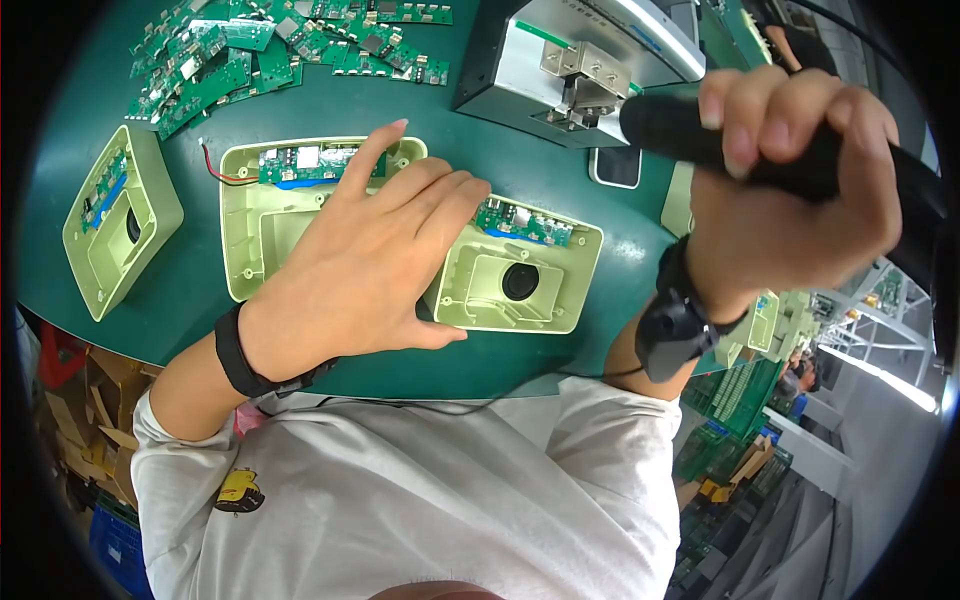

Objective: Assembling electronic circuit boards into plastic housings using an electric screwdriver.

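My left hand [360,255] reaches across two pale green plastic housings. Its thumb and bent fingers span the left end of the right housing [590,275], steadying it, while the index finger points up over the left housing [236,235]. A green circuit board [525,222] lies along the right housing's upper side, above a round black part [520,282]. Another circuit board [305,160] with red and black wires sits in the left housing, partly hidden by my hand. My right hand [800,190] is closed around a thick black cylindrical tool [670,128], raised near the camera; its working end cannot be made out.
A third housing [150,190] with a board stands at the far left. Loose circuit boards [270,50] are heaped at the back left. A metal-fronted machine [510,85] stands at the back, a phone-like device [615,167] beside it. Cardboard boxes [100,410] are below the green table's [420,110] left edge.
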Motion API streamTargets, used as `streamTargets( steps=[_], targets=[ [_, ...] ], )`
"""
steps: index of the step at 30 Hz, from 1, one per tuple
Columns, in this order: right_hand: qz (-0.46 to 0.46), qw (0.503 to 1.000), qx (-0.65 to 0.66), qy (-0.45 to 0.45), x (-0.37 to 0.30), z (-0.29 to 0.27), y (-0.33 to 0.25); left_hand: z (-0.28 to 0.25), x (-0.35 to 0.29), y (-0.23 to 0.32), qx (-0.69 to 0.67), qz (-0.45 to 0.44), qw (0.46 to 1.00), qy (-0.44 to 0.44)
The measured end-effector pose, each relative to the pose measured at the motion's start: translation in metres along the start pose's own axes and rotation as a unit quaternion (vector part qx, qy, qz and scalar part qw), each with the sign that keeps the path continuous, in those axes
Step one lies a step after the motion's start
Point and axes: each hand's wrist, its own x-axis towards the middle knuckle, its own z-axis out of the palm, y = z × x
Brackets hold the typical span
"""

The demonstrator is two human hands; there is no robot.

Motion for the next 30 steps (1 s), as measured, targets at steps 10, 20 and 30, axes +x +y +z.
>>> streamTargets(
  steps=[10,20,30],
  targets=[
    [0.052,0.997,-0.035,0.044,-0.067,0.012,-0.009,-0.002,-0.002,-0.002,0.002,0.006,1.0,-0.008],
    [0.047,0.995,-0.048,0.068,-0.074,0.006,0.005,-0.001,0.002,0.001,0.004,-0.01,1.0,-0.024],
    [0.05,0.997,-0.029,0.053,-0.075,0.004,0.01,-0.007,0.0,-0.001,0.009,-0.015,0.998,-0.053]
  ],
)
